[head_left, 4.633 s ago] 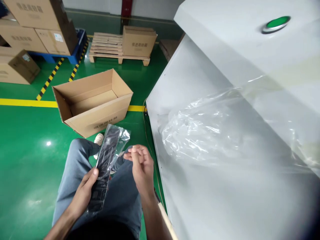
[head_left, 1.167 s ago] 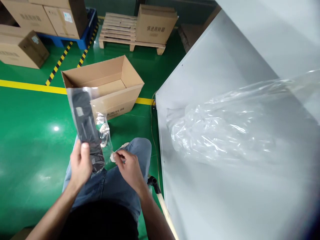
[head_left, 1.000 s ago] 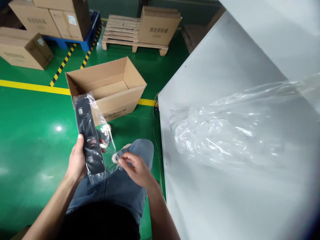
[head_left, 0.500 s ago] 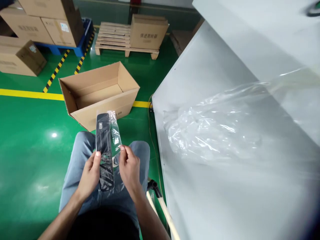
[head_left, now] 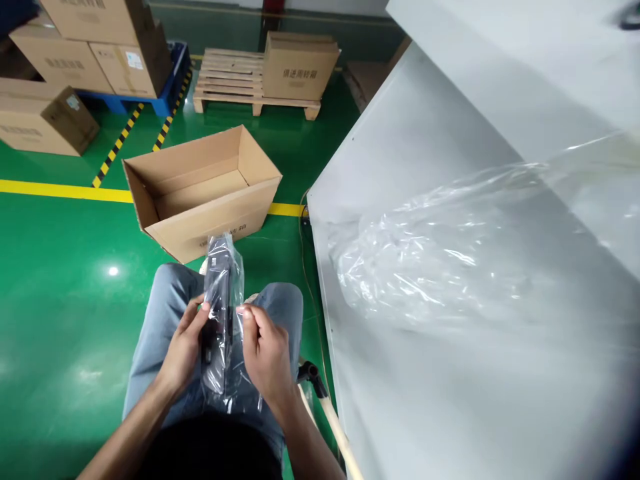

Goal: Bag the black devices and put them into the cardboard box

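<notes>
Over my lap I hold a long black flat part inside a clear plastic bag (head_left: pixel 222 300), standing nearly upright. My left hand (head_left: pixel 186 345) grips its left edge with fingers closed on the bag. My right hand (head_left: pixel 264 352) pinches the bag's right edge at mid-height. Loose bag film hangs below the hands onto my jeans.
An open, empty cardboard box (head_left: pixel 200 193) stands on the green floor just ahead of my knees. A white table (head_left: pixel 400 373) with crumpled clear plastic film (head_left: pixel 450 253) fills the right side. Stacked cartons (head_left: pixel 75 60) and a pallet with a box (head_left: pixel 300 67) lie farther back.
The bagged part, earlier held out to the left by my left hand alone, has come to the middle over my lap. My right hand has taken hold of its right edge.
</notes>
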Action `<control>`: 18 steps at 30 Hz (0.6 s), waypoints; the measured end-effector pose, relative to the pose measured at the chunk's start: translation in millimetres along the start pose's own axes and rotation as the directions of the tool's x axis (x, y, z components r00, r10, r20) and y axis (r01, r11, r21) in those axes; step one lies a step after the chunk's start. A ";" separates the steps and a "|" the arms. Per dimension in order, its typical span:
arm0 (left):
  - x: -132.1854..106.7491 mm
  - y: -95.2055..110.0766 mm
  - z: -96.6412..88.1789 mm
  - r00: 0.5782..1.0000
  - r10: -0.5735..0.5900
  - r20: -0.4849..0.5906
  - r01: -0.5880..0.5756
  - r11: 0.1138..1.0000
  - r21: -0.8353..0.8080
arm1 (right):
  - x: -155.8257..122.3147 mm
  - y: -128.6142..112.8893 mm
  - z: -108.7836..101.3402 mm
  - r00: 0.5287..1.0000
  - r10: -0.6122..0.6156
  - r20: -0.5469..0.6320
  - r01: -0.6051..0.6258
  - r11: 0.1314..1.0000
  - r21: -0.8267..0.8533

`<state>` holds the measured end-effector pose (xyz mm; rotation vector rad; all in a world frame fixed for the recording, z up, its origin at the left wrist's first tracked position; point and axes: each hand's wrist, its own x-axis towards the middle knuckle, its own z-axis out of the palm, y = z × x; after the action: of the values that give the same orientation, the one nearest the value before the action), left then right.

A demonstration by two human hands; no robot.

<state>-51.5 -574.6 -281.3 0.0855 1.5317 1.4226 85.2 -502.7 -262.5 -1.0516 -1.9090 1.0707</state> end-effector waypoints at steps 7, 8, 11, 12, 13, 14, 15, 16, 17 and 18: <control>-8.6 21.1 6.7 0.995 0.036 0.089 -0.055 0.975 0.216 | -4.1 1.3 -2.0 0.988 0.105 -0.115 -0.108 0.994 -0.022; -9.2 24.0 5.6 0.992 -0.006 0.122 -0.018 0.981 0.194 | -3.7 3.9 -3.9 0.979 0.161 -0.123 -0.163 0.987 -0.012; -10.0 29.3 1.1 0.972 -0.093 0.216 0.063 0.988 0.141 | -3.0 11.4 -9.6 0.953 0.296 -0.069 -0.292 0.955 0.059; -10.1 29.9 0.2 0.965 -0.107 0.241 0.079 0.989 0.122 | -3.1 13.2 -10.8 0.942 0.331 -0.044 -0.326 0.941 0.090; -10.3 30.2 -0.3 0.959 -0.116 0.258 0.092 0.990 0.102 | -3.2 14.7 -11.6 0.932 0.362 -0.025 -0.356 0.927 0.119; -10.3 30.1 -0.4 0.957 -0.121 0.264 0.101 0.991 0.088 | -3.4 16.0 -12.1 0.923 0.385 -0.009 -0.380 0.914 0.143; -10.2 29.7 -0.4 0.957 -0.123 0.262 0.105 0.991 0.082 | -3.4 17.2 -12.7 0.917 0.400 0.004 -0.395 0.904 0.161; -9.9 29.1 -0.4 0.960 -0.118 0.255 0.098 0.991 0.088 | -3.2 18.3 -13.5 0.914 0.404 0.021 -0.401 0.900 0.172; -9.4 28.3 -0.6 0.966 -0.099 0.238 0.076 0.992 0.106 | -2.8 19.4 -14.8 0.917 0.397 0.036 -0.397 0.901 0.175; -8.9 27.2 -1.2 0.973 -0.071 0.219 0.042 0.990 0.134 | -1.9 20.2 -16.6 0.924 0.378 0.053 -0.381 0.908 0.172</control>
<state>-62.7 -572.8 -255.0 0.2692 1.4255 1.2243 106.4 -492.4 -274.0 -1.3453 -1.6188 1.4440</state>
